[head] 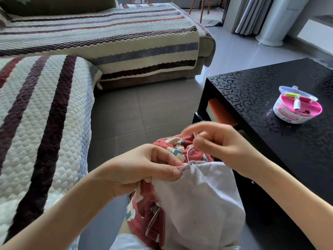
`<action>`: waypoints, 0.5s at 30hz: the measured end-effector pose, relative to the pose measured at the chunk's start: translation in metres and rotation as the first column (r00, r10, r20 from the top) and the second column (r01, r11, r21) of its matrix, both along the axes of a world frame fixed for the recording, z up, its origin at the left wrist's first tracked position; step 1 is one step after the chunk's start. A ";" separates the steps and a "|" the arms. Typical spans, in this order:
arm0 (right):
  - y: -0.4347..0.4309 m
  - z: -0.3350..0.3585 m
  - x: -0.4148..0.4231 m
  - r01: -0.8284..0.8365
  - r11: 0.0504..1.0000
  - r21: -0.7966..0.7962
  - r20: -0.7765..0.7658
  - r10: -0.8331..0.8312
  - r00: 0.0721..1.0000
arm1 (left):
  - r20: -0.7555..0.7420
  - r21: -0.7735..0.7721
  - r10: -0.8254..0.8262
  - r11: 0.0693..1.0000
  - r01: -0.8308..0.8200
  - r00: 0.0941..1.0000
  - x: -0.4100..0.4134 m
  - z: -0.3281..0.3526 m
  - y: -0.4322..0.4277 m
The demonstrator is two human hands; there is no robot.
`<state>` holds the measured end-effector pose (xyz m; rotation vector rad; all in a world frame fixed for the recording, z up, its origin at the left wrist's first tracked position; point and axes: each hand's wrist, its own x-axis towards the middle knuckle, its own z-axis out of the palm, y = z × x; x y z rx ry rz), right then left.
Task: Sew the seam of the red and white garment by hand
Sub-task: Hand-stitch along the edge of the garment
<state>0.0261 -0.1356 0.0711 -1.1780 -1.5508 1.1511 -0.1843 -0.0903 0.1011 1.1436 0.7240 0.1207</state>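
The red and white garment (198, 199) lies bunched on my lap, its white lining facing up and its red patterned outside showing beyond and below. My left hand (144, 168) pinches the seam edge between thumb and fingers at the garment's top. Just right of it, my right hand (216, 141) hovers above the seam with fingers curled, pinching a white thread (188, 153) that loops down to the seam. The needle itself is too small and blurred to make out.
A black patterned coffee table (261, 91) stands to my right, with an open pink and white sewing kit (297, 109) holding thread spools. A striped quilted sofa cover (45, 114) fills the left. Grey tiled floor (144, 109) lies between them.
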 end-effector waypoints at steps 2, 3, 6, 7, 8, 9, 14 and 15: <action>-0.007 0.001 -0.003 -0.152 0.982 -0.116 -0.050 0.147 0.988 | 0.000 -0.017 0.037 0.999 -0.037 0.999 -0.001 0.000 0.000; -0.009 0.001 -0.005 -0.189 0.970 -0.154 -0.039 0.186 0.982 | 0.003 -0.016 0.042 0.999 -0.042 0.999 -0.001 0.001 -0.001; -0.012 0.001 -0.010 -0.211 0.954 -0.215 -0.085 0.197 0.977 | 0.015 -0.028 0.074 0.997 -0.074 0.997 0.000 0.005 -0.004; -0.013 0.002 -0.010 -0.197 0.955 -0.222 -0.118 0.174 0.978 | 0.006 -0.012 0.097 0.995 -0.097 0.995 -0.001 0.004 -0.003; -0.014 0.003 -0.010 -0.173 0.960 -0.220 -0.148 0.143 0.979 | -0.006 0.012 0.119 0.993 -0.118 0.993 -0.002 0.004 -0.004; -0.015 0.005 -0.008 -0.153 0.962 -0.225 -0.177 0.114 0.978 | -0.015 0.038 0.134 0.990 -0.133 0.991 -0.004 0.004 -0.003; -0.021 0.008 -0.003 -0.100 0.945 -0.312 -0.190 0.041 0.981 | -0.083 0.094 0.132 0.988 -0.124 0.988 -0.014 -0.003 0.003; -0.023 0.008 -0.003 -0.099 0.941 -0.323 -0.178 0.042 0.983 | -0.089 0.095 0.130 0.988 -0.121 0.988 -0.015 -0.004 0.003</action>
